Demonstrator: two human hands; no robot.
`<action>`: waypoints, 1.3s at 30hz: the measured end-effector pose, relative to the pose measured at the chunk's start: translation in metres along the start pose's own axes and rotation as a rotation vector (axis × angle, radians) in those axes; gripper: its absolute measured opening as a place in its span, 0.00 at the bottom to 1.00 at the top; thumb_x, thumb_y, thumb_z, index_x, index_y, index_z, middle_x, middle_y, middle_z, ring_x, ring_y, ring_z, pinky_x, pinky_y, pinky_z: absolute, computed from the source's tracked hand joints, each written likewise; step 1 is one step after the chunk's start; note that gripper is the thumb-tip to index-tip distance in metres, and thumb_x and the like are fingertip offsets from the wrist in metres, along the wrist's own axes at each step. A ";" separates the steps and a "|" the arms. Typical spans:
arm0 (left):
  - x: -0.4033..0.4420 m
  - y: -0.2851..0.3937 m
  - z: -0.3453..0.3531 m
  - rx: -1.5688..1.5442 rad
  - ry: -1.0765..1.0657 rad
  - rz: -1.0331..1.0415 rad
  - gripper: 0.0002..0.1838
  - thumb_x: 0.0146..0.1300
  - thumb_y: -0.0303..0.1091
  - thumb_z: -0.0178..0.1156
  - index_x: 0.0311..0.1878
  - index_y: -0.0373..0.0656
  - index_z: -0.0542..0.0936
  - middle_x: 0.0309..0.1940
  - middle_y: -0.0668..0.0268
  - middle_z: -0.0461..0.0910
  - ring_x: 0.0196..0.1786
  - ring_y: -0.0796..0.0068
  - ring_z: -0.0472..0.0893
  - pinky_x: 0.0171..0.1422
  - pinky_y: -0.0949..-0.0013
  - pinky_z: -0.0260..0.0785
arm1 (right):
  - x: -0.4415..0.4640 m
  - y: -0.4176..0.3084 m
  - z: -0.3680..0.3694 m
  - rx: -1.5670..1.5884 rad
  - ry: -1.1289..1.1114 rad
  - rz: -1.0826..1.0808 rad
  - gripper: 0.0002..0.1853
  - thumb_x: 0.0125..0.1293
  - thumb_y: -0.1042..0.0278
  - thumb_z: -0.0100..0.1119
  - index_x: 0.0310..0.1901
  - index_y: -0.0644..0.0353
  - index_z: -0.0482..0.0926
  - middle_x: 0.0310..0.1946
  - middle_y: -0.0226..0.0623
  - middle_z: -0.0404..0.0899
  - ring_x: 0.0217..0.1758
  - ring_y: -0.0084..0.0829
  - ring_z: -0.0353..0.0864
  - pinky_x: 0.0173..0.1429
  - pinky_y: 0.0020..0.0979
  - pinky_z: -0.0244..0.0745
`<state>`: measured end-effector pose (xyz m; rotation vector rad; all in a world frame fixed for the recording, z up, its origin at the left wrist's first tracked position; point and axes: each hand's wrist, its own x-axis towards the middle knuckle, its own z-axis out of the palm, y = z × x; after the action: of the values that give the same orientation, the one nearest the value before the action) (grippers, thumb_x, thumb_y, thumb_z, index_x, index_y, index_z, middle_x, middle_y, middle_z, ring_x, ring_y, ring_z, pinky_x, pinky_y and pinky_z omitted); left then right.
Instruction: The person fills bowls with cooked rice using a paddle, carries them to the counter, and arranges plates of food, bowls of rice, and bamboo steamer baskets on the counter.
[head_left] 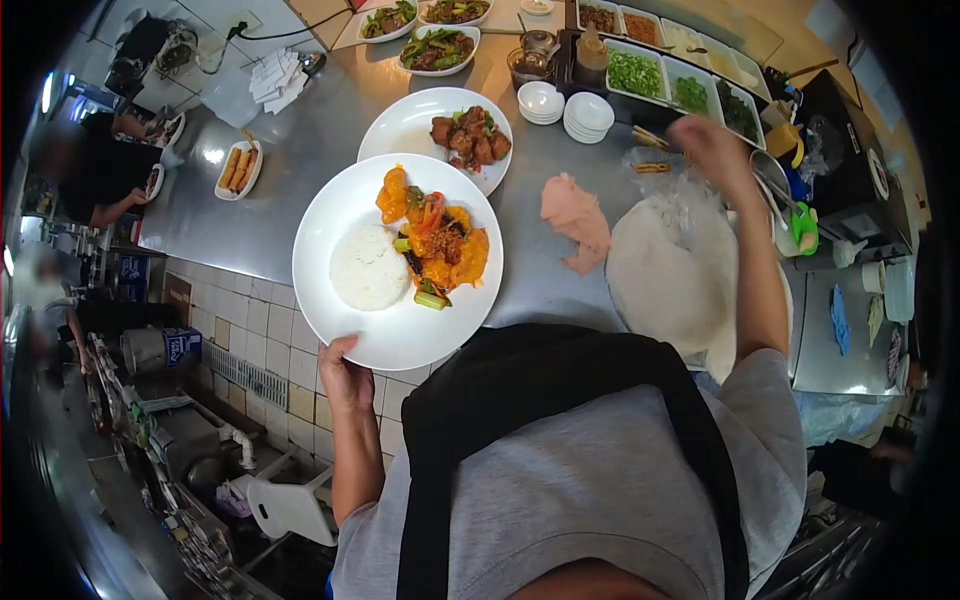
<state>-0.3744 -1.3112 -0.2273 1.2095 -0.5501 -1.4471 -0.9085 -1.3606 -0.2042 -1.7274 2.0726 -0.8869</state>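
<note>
My left hand (345, 375) grips the near rim of a white plate (318, 235), its thumb on top. The plate carries a mound of white rice (368, 268) and orange, sauced pieces with vegetables (442, 248). It overlaps a second white plate (385, 130) with browned chunks (470, 138). My right hand (712, 155) is raised at the right, over the side of a clear plastic bag (685, 205) and below the tubs of greens. Motion blurs its fingers, so I cannot make out whether they hold anything.
Topping tubs (635, 72), stacked small bowls (588, 117) and a sauce bottle (590, 58) line the back. A pink cloth (577, 222) and large whitish bag (665, 275) lie at the right. Spring rolls (239, 170) sit left. Another person (90, 165) holds a dish.
</note>
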 end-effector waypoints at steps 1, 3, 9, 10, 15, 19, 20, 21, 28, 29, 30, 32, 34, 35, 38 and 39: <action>0.004 0.000 -0.003 -0.002 -0.005 -0.027 0.26 0.45 0.24 0.55 0.51 0.25 0.68 0.45 0.52 0.76 0.46 0.60 0.78 0.54 0.63 0.72 | 0.005 0.006 0.039 -0.124 -0.089 -0.251 0.09 0.60 0.71 0.54 0.41 0.59 0.79 0.35 0.39 0.81 0.38 0.34 0.80 0.41 0.31 0.73; 0.011 0.000 -0.007 -0.002 -0.009 -0.053 0.27 0.45 0.25 0.56 0.52 0.25 0.68 0.46 0.52 0.75 0.49 0.60 0.77 0.56 0.63 0.70 | -0.007 -0.031 0.100 -0.182 -0.268 -0.169 0.10 0.57 0.64 0.54 0.37 0.58 0.80 0.32 0.43 0.79 0.36 0.43 0.78 0.41 0.35 0.72; 0.028 0.011 -0.001 0.061 -0.143 -0.158 0.26 0.46 0.25 0.55 0.51 0.26 0.69 0.45 0.53 0.76 0.47 0.62 0.78 0.54 0.65 0.71 | 0.010 -0.053 0.147 -0.196 -0.372 -0.170 0.09 0.56 0.62 0.55 0.33 0.57 0.78 0.28 0.43 0.78 0.32 0.44 0.78 0.38 0.36 0.72; 0.032 0.014 -0.005 0.074 -0.178 -0.179 0.25 0.46 0.25 0.56 0.51 0.26 0.69 0.44 0.53 0.76 0.45 0.62 0.79 0.52 0.66 0.72 | 0.014 -0.064 0.147 -0.099 -0.307 -0.207 0.08 0.56 0.63 0.55 0.32 0.58 0.78 0.28 0.42 0.78 0.32 0.42 0.78 0.38 0.35 0.72; 0.049 0.032 0.011 0.187 -0.303 -0.302 0.25 0.47 0.28 0.55 0.50 0.27 0.69 0.42 0.54 0.77 0.42 0.63 0.79 0.48 0.66 0.74 | 0.043 -0.123 0.142 0.171 -0.165 -0.302 0.08 0.57 0.64 0.56 0.31 0.59 0.76 0.27 0.37 0.78 0.31 0.33 0.78 0.37 0.32 0.71; 0.064 0.040 0.021 0.283 -0.428 -0.371 0.24 0.47 0.29 0.55 0.50 0.28 0.70 0.41 0.55 0.77 0.40 0.65 0.80 0.42 0.65 0.74 | 0.061 -0.173 0.158 0.268 -0.288 -0.289 0.06 0.61 0.68 0.55 0.37 0.60 0.74 0.29 0.34 0.76 0.33 0.26 0.75 0.42 0.26 0.71; 0.067 0.044 0.024 0.318 -0.458 -0.397 0.24 0.47 0.29 0.55 0.50 0.28 0.70 0.41 0.55 0.77 0.39 0.66 0.80 0.42 0.65 0.74 | 0.064 -0.183 0.161 0.305 -0.333 -0.343 0.06 0.61 0.68 0.54 0.37 0.60 0.73 0.29 0.33 0.75 0.33 0.26 0.74 0.41 0.27 0.71; 0.072 0.044 0.025 0.322 -0.492 -0.414 0.24 0.47 0.29 0.55 0.50 0.28 0.70 0.41 0.55 0.77 0.39 0.67 0.80 0.42 0.66 0.74 | 0.067 -0.191 0.163 0.267 -0.408 -0.359 0.05 0.62 0.69 0.54 0.36 0.60 0.73 0.29 0.34 0.75 0.34 0.26 0.74 0.41 0.27 0.70; 0.083 0.039 0.024 0.214 -0.516 -0.461 0.24 0.47 0.27 0.55 0.50 0.26 0.70 0.43 0.54 0.77 0.46 0.62 0.78 0.54 0.65 0.69 | 0.057 -0.181 0.154 0.199 -0.470 -0.285 0.04 0.58 0.71 0.56 0.34 0.58 0.74 0.29 0.31 0.78 0.34 0.25 0.76 0.39 0.28 0.70; 0.083 0.037 0.020 0.177 -0.500 -0.455 0.25 0.47 0.27 0.55 0.50 0.26 0.70 0.44 0.54 0.77 0.46 0.62 0.78 0.54 0.65 0.69 | 0.052 -0.171 0.149 0.310 -0.434 -0.246 0.04 0.57 0.71 0.57 0.34 0.58 0.75 0.29 0.30 0.78 0.34 0.23 0.76 0.39 0.27 0.71; 0.081 0.036 0.017 0.141 -0.481 -0.446 0.25 0.47 0.27 0.55 0.51 0.26 0.70 0.45 0.53 0.76 0.47 0.62 0.78 0.54 0.64 0.69 | 0.046 -0.161 0.143 0.421 -0.396 -0.212 0.04 0.57 0.72 0.57 0.35 0.58 0.76 0.29 0.29 0.79 0.33 0.21 0.76 0.39 0.26 0.71; 0.079 0.033 0.003 0.105 -0.409 -0.381 0.26 0.47 0.27 0.56 0.52 0.26 0.70 0.46 0.52 0.76 0.49 0.61 0.77 0.56 0.63 0.68 | 0.027 -0.140 0.130 0.557 -0.405 -0.079 0.03 0.57 0.72 0.58 0.34 0.58 0.77 0.29 0.27 0.79 0.33 0.17 0.75 0.39 0.24 0.71; 0.078 0.033 -0.012 0.076 -0.334 -0.272 0.26 0.47 0.27 0.56 0.53 0.26 0.69 0.47 0.52 0.76 0.50 0.59 0.76 0.57 0.62 0.68 | 0.005 -0.099 0.135 0.386 -0.253 -0.065 0.05 0.57 0.70 0.59 0.35 0.58 0.78 0.31 0.31 0.80 0.34 0.21 0.77 0.40 0.26 0.72; 0.086 0.027 -0.028 0.042 -0.313 -0.212 0.27 0.47 0.27 0.56 0.53 0.26 0.70 0.47 0.53 0.76 0.50 0.59 0.76 0.58 0.61 0.67 | -0.009 -0.082 0.142 0.262 -0.286 -0.063 0.07 0.56 0.69 0.59 0.37 0.57 0.79 0.33 0.33 0.81 0.35 0.26 0.79 0.41 0.28 0.73; 0.083 0.030 -0.045 -0.044 -0.161 -0.081 0.29 0.46 0.27 0.56 0.55 0.29 0.68 0.50 0.54 0.74 0.51 0.58 0.76 0.59 0.58 0.68 | -0.066 -0.051 0.163 -0.070 -0.253 -0.263 0.11 0.54 0.67 0.58 0.41 0.56 0.81 0.40 0.38 0.81 0.41 0.39 0.80 0.46 0.34 0.74; 0.080 0.032 -0.045 -0.070 -0.107 -0.023 0.30 0.46 0.27 0.56 0.56 0.29 0.67 0.51 0.54 0.74 0.51 0.58 0.76 0.60 0.57 0.67 | -0.075 -0.046 0.162 -0.072 -0.245 -0.259 0.11 0.54 0.67 0.58 0.41 0.56 0.81 0.40 0.38 0.81 0.41 0.39 0.80 0.46 0.34 0.74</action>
<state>-0.3095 -1.3803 -0.2461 1.0920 -0.5553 -1.5446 -0.7599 -1.3350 -0.3110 -2.0619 1.7711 -0.6353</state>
